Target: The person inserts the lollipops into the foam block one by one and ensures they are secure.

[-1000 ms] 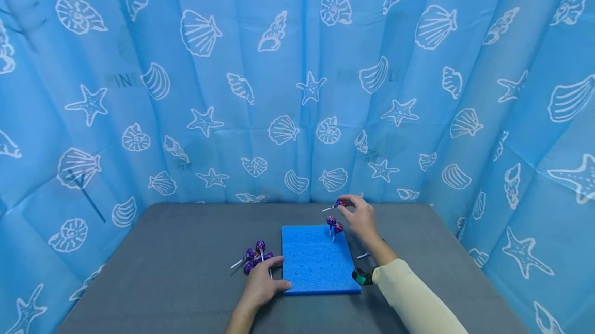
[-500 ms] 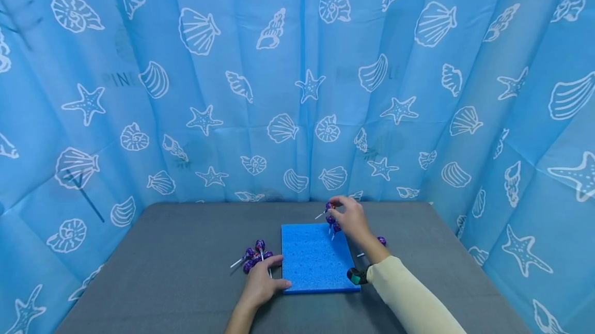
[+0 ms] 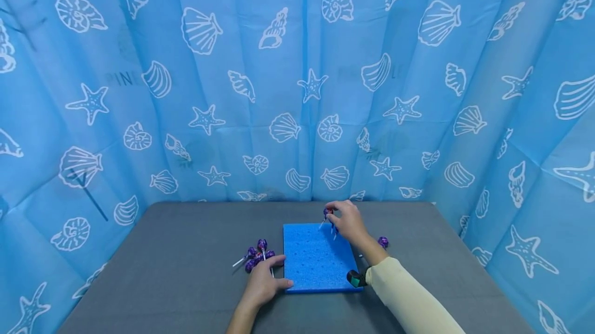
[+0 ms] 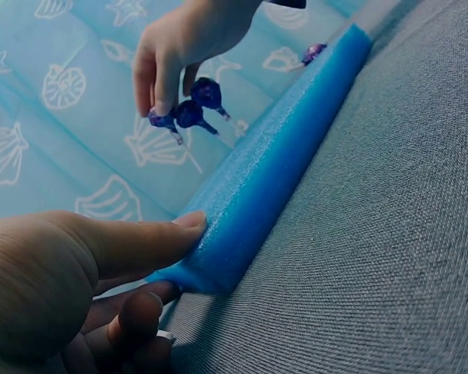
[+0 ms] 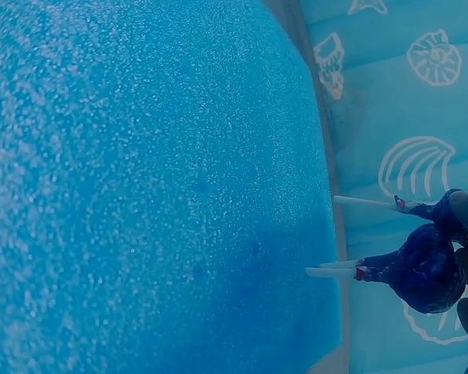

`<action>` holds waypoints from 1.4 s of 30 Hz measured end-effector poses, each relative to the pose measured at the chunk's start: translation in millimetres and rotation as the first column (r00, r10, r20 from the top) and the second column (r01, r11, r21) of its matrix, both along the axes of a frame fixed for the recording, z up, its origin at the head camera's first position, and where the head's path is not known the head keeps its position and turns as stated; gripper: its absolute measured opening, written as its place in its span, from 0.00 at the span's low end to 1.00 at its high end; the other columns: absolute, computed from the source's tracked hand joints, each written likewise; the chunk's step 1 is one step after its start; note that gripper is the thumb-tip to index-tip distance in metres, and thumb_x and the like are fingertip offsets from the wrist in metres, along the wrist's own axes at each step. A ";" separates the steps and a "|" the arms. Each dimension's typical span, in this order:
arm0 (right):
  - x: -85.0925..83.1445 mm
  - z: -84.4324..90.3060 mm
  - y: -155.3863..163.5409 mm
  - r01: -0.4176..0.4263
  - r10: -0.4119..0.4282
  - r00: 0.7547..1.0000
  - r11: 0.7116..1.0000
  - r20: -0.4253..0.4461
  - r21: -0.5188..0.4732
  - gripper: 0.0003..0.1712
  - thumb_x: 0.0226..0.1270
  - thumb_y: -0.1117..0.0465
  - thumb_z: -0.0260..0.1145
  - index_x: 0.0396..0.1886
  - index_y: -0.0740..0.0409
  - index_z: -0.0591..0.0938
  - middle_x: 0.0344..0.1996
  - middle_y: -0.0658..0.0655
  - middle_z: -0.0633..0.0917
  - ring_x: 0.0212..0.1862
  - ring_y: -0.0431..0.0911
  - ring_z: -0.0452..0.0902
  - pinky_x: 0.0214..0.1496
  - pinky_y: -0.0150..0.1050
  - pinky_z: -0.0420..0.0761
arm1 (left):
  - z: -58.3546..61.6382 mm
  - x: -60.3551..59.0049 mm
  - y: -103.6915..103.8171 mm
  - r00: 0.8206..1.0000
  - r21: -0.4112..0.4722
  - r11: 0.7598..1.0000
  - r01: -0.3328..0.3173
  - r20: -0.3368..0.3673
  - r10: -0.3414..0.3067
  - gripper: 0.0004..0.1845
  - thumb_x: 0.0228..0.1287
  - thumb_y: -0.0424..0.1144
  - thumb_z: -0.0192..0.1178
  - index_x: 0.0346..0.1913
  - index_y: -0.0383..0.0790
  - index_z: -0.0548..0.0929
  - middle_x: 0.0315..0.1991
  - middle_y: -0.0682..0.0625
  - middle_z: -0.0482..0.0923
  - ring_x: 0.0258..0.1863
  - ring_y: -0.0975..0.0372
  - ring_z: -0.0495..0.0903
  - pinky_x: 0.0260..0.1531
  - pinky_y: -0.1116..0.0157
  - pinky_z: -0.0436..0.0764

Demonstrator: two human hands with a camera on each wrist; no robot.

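Lollipop [image 3: 328,212], purple-wrapped, is pinched by its head in the right hand [image 3: 346,223] over the far right corner of the foam block [image 3: 316,261], stick angled down just beside two others [image 4: 198,101] already standing there. Left hand [image 3: 262,285] lies with straight fingers on the block's near left corner, on the grey table [image 3: 176,272], with a loose pile [image 3: 255,259] of lollipops just beyond its fingertips and one more [image 3: 383,241] right of the block. Judgement: light, hard head with slippery wrapper, thin stick likely to bend, foam soft and yielding, so hold at the head close to the stick.
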State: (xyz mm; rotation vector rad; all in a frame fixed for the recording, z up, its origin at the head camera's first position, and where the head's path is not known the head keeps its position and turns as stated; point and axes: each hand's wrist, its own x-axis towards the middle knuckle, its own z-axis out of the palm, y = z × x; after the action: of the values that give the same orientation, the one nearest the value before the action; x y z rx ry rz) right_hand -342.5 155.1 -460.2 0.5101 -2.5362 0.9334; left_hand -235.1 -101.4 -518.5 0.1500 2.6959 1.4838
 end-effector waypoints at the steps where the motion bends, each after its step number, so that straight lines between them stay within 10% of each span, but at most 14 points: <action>1: 0.0 -0.1 -0.3 0.001 -0.001 1.000 1.000 0.001 0.005 0.11 0.64 0.65 0.68 0.46 0.60 0.85 0.39 0.54 0.85 0.45 0.52 0.76 0.47 0.51 0.77 | 0.1 -0.1 0.1 1.000 0.000 1.000 -0.002 0.004 0.002 0.33 0.46 0.40 0.77 0.59 0.42 0.80 0.58 0.40 0.77 0.62 0.40 0.68 0.57 0.38 0.64; 42: -6.3 -10.1 -15.3 0.011 -0.017 0.997 0.996 0.075 0.085 0.17 0.62 0.62 0.71 0.52 0.53 0.83 0.45 0.53 0.84 0.50 0.52 0.74 0.51 0.52 0.74 | 0.7 -0.1 1.9 0.998 -0.001 0.999 -0.037 0.053 0.037 0.34 0.45 0.40 0.77 0.60 0.45 0.79 0.58 0.41 0.77 0.63 0.39 0.67 0.57 0.36 0.63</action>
State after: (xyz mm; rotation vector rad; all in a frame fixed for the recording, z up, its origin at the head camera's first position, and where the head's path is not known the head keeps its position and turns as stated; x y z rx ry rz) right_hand -348.8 139.8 -470.3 0.4895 -2.6526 0.8589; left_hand -235.2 -99.5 -517.8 0.0608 2.6711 1.4758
